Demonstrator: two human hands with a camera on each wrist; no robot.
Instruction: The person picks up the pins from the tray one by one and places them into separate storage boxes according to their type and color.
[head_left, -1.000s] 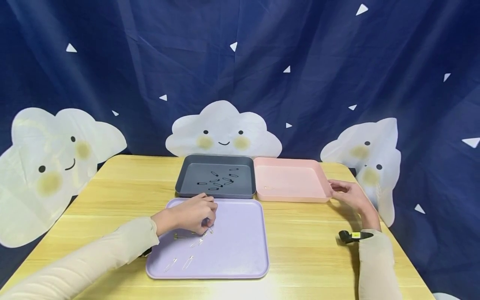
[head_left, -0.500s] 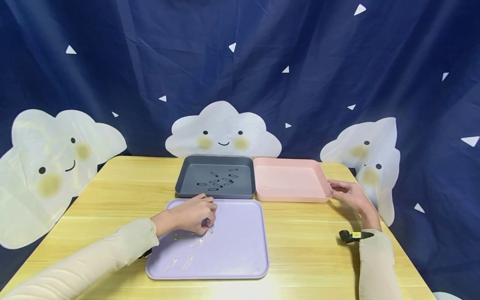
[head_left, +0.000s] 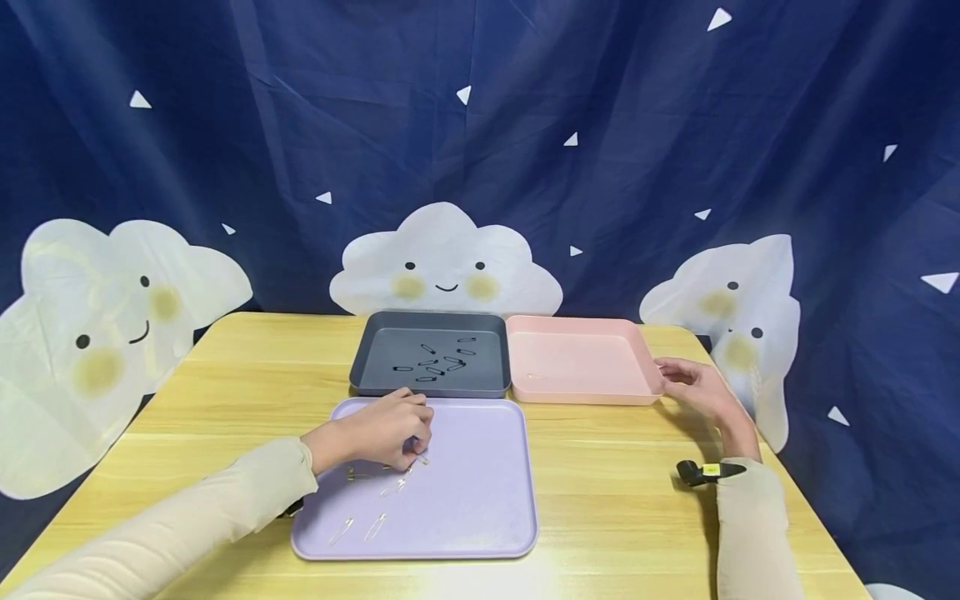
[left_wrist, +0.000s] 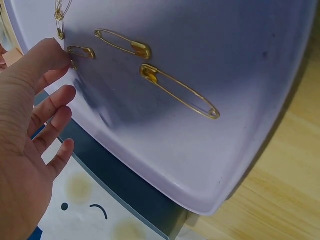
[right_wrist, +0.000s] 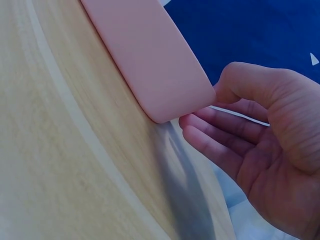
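My left hand point(head_left: 390, 427) is over the lilac tray point(head_left: 480, 500), thumb and forefinger together at a small gold safety pin point(left_wrist: 74, 65). Its other fingers are loosely bent. Beyond the thumb tip lies another small gold safety pin point(left_wrist: 81, 52), and larger gold pins point(left_wrist: 180, 91) are spread on the tray nearby. My right hand point(head_left: 697, 387) holds the near right corner of the pink tray point(head_left: 585, 398), with the thumb point(right_wrist: 227, 90) at the rim and other fingers curled beside the wall. Part of its grip is hidden by the corner.
A dark grey tray point(head_left: 375, 385) with several black safety pins point(head_left: 435, 371) stands behind the lilac one, side by side with the pink tray. One gold pin point(head_left: 536, 376) lies inside the pink tray. A blue cloud-print curtain point(head_left: 480, 125) hangs behind the wooden table point(head_left: 615, 500).
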